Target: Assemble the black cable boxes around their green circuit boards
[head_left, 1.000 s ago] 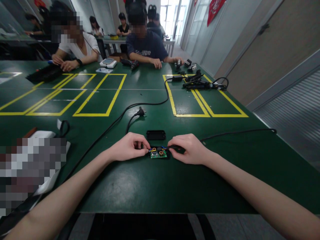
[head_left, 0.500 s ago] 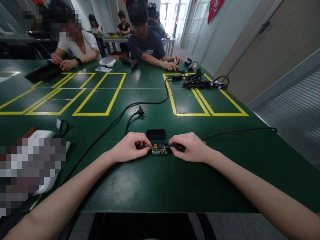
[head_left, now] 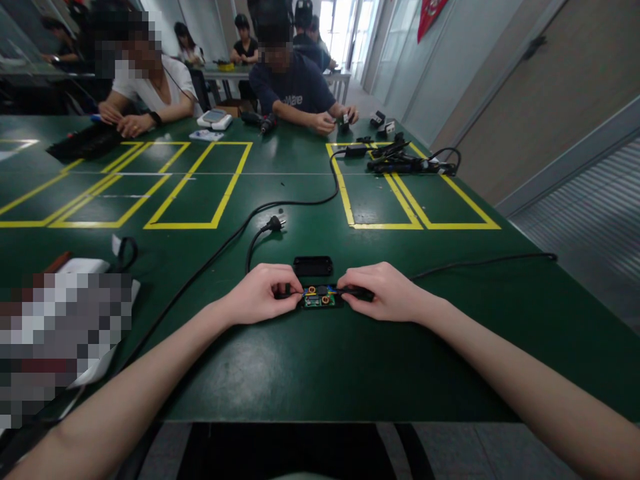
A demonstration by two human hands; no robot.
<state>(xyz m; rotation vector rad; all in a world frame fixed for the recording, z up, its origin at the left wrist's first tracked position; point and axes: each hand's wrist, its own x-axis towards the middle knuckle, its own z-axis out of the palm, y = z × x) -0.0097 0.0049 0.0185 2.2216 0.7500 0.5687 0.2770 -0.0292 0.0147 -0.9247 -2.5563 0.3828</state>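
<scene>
A small green circuit board (head_left: 315,301) with copper-wound ring coils lies in a shallow black case on the green table. My left hand (head_left: 267,293) pinches a black power cable at the case's left end. At the right end, my right hand (head_left: 377,292) pinches another black cable (head_left: 356,292), which runs through the fingers. Blue and yellow wires show between the fingertips and the board. Just behind the case rests a black plastic cover (head_left: 313,266), its hollow side up. A two-pin plug (head_left: 275,224) lies beyond my left hand, its cord leading back towards that hand.
A long black cord (head_left: 215,257) crosses the table on the left. Bundled black cables (head_left: 400,160) lie at the back right among yellow tape outlines (head_left: 215,220). Across the table, one co-worker (head_left: 295,93) handles small parts; another (head_left: 150,93) works at a black tray (head_left: 85,141).
Both my hands keep their pinches at the case ends, with almost no movement. The view has shifted slightly. Across the table, the co-worker's hands have moved apart, with a small part raised.
</scene>
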